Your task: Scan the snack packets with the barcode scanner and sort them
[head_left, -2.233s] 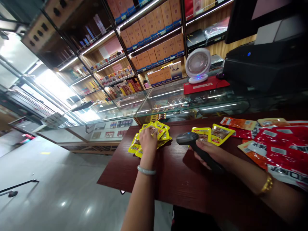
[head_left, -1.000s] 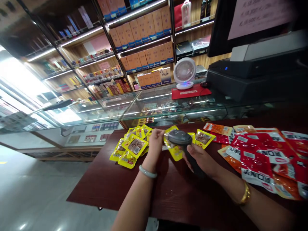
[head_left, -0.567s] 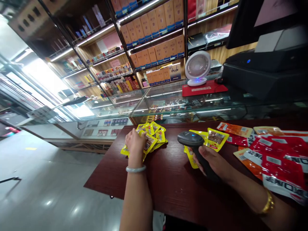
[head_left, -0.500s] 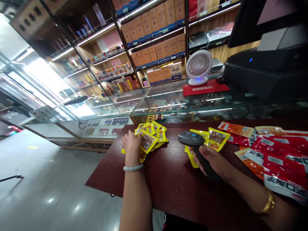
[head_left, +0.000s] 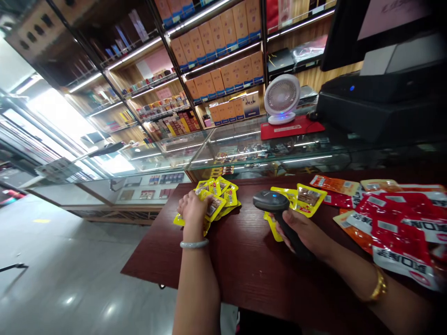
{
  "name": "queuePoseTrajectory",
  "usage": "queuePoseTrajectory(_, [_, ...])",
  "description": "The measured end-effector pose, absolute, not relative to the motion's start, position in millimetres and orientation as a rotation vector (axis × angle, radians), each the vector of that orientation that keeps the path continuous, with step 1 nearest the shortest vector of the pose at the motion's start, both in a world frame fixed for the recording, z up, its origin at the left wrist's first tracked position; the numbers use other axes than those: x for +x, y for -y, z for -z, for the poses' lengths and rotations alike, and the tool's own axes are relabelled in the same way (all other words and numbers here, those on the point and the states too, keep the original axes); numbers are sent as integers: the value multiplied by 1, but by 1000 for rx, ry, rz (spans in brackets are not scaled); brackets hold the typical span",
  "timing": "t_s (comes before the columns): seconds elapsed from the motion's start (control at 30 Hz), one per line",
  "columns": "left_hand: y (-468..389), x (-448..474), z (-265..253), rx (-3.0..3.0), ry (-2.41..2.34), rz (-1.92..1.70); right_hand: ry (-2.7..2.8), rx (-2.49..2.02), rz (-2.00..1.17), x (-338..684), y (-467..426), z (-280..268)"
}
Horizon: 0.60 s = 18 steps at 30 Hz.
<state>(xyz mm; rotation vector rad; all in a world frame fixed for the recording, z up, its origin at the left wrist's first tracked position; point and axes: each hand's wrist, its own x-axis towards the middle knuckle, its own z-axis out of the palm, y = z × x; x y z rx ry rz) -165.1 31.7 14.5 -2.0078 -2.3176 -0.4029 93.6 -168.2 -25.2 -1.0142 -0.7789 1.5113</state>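
My right hand (head_left: 303, 232) is wrapped round the grip of a black barcode scanner (head_left: 272, 201), which has a small blue light on top. The scanner's head points left, in front of several yellow snack packets (head_left: 310, 200) lying on the dark red-brown table. On the left, my left hand (head_left: 193, 207) rests over a heap of similar yellow packets (head_left: 228, 195) with clear windows. Its fingers are curled, and the thumb lies on the top yellow packet (head_left: 215, 208); the fingertips are partly hidden.
Red-and-white snack bags (head_left: 400, 251) and orange packets (head_left: 337, 184) cover the table's right side. Behind stands a glass display counter (head_left: 240, 163) carrying a white fan (head_left: 282, 97), a red mat (head_left: 293, 129) and a black till machine (head_left: 384, 107). Boxed goods (head_left: 223, 32) fill the back shelves.
My left hand has shifted slightly right over the heap and now covers more of the top yellow packet. The view has moved a little; the scanner stays in my right hand.
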Motion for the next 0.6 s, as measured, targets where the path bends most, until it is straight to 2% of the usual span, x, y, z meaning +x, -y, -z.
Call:
queuePoseTrajectory(0.13, [-30,-165,-13,-2028,2313,286,762,-1040,-1535,93,168,26])
queuePoseTrajectory(0.23, [-29,-162,-18,-2006,2308,345,799,-1041,-1516,93,167,28])
queuePoseTrajectory(0.6, [-14,-108,-4,-2355,2093,964,997,-1018,-1441,86,171,26])
